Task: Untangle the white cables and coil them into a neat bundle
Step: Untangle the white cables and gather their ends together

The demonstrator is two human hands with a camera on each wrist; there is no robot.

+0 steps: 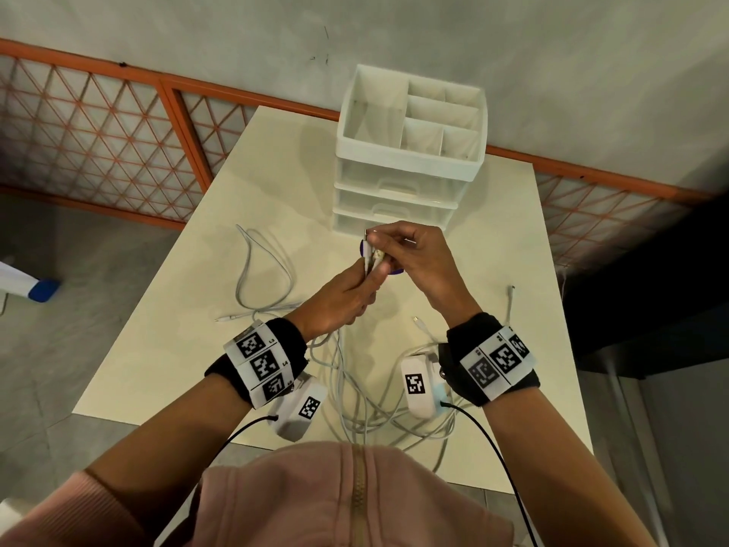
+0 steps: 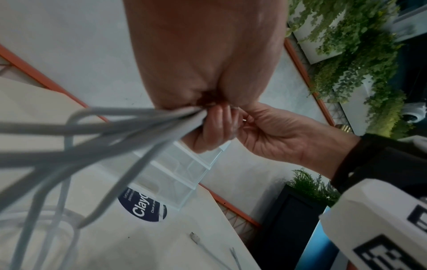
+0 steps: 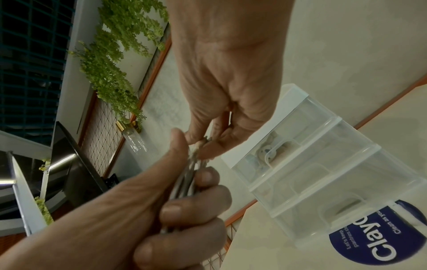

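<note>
Cable ends upright in both hands

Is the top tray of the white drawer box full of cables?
No, the open compartments on top of the white drawer box look empty, while the white cables lie on the table and in both hands.

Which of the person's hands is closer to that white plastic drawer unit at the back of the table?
The right hand. It is just in front of the white plastic drawer unit's bottom drawer, pinching the white cable ends. The left hand grips the same cables lower down, nearer the person.
</note>
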